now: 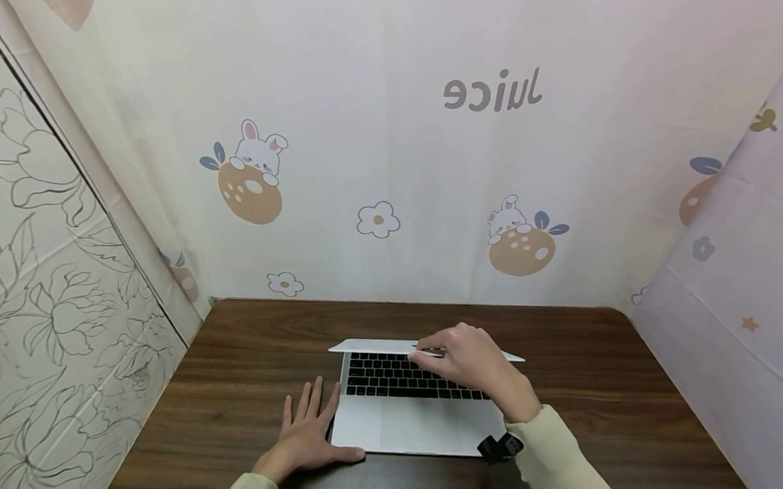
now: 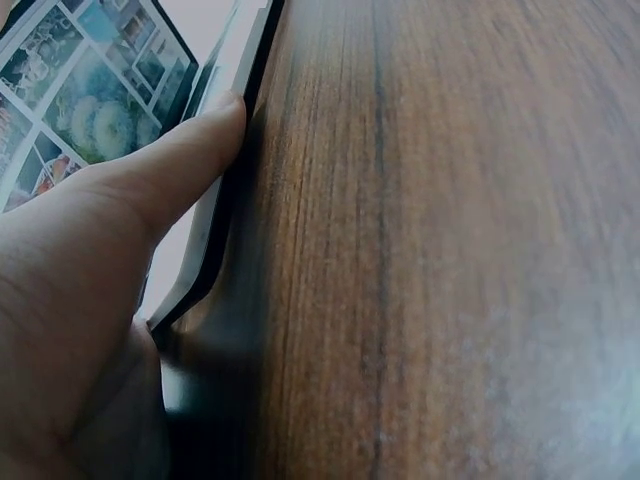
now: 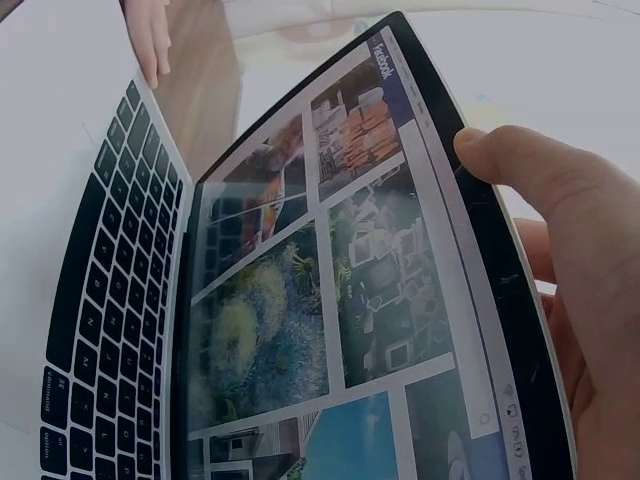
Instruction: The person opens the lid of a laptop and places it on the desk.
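A silver laptop (image 1: 416, 422) with black keys lies on the wooden table, its lid (image 1: 374, 344) partly folded down over the rear of the keyboard (image 3: 110, 300). Photos in a grid fill the screen (image 3: 265, 310), seen in the right wrist view. My right hand (image 1: 469, 359) pinches the lid's upper edge, thumb on the screen's black border and fingers behind. My left hand (image 1: 309, 433) rests at the base's left front corner with fingers spread. In the left wrist view, its thumb (image 2: 190, 150) lies along the front edge of the base.
Brown wood-grain table (image 1: 251, 365) surrounds the laptop. Behind it hangs a pale curtain (image 1: 385, 140) printed with rabbits and flowers. A floral-outline panel (image 1: 65, 294) stands at the left, and another printed curtain (image 1: 758, 289) at the right.
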Demonstrator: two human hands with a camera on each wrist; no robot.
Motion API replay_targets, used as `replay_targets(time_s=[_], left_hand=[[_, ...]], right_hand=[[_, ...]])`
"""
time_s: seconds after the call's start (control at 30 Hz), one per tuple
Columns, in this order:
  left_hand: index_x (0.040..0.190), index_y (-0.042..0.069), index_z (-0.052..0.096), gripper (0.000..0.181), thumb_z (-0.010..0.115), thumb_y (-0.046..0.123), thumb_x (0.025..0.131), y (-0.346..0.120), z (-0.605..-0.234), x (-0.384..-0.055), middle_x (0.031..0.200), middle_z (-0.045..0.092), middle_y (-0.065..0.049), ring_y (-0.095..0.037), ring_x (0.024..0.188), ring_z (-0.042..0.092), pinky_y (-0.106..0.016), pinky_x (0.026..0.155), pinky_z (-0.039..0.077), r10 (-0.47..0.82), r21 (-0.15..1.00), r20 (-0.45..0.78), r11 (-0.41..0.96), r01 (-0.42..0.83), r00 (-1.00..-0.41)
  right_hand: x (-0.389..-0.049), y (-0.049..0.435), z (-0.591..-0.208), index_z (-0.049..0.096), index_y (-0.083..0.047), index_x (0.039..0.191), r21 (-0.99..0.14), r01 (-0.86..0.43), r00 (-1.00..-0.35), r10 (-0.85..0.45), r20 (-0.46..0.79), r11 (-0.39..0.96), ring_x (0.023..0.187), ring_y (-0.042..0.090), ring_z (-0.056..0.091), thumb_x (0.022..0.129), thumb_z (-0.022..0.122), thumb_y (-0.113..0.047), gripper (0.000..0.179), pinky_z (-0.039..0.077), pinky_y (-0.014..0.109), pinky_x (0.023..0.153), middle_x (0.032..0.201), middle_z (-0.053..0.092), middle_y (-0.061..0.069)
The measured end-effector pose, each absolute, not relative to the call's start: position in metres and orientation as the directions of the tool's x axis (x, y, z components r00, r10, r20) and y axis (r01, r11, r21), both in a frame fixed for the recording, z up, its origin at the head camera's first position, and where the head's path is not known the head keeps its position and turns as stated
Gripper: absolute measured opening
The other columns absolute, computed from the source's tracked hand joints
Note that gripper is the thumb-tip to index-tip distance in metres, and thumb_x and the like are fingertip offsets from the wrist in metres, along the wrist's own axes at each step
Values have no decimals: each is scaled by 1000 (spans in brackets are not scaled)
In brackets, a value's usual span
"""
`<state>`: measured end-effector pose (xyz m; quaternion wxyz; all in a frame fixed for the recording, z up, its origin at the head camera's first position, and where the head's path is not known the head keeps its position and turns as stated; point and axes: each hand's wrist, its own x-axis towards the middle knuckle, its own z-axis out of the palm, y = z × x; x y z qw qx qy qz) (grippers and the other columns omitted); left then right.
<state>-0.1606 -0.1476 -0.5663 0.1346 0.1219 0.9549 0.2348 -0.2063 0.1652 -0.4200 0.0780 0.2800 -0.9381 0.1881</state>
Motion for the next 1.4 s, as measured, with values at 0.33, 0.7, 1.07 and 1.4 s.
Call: replay_targets(time_s=[0.33, 0.7, 1.07, 1.4], left_hand=[[167, 24, 15, 133, 65, 93, 65, -149, -569, -160, 173, 1, -19, -42, 160, -2, -69, 120, -13, 300, 490, -171, 852, 183, -938], [167, 25, 16, 133, 64, 94, 64, -147, -572, -163, 174, -1, -16, -39, 160, -4, -67, 121, -12, 285, 473, -195, 865, 165, -938], [167, 27, 14, 133, 62, 96, 64, -148, -572, -162, 174, -2, -15, -39, 160, -5, -66, 121, -15, 294, 482, -181, 858, 176, -938], [167, 26, 15, 131, 64, 93, 66, -148, -568, -160, 173, -1, -19, -43, 159, -3, -69, 119, -16, 308, 500, -174, 846, 186, -935]], right_hand=[[-198, 163, -417, 77, -23, 91, -283, -613, -780, -510, 363, 738, 59, -7, 55, 93, 78, -36, 13, 46, 16, 54, 81, 76, -11], [-186, 165, -427, 79, -21, 101, -197, -662, -725, -552, 412, 723, 68, 4, 72, 89, 81, -32, 17, 52, 19, 56, 90, 80, -7], [-184, 176, -435, 80, -19, 100, -208, -729, -660, -588, 469, 653, 78, 0, 72, 86, 84, -11, 17, 57, 21, 66, 92, 80, -8], [-189, 183, -435, 80, -16, 105, -283, -746, -653, -581, 485, 603, 76, -2, 69, 89, 80, -7, 19, 55, 17, 64, 96, 80, -5]])
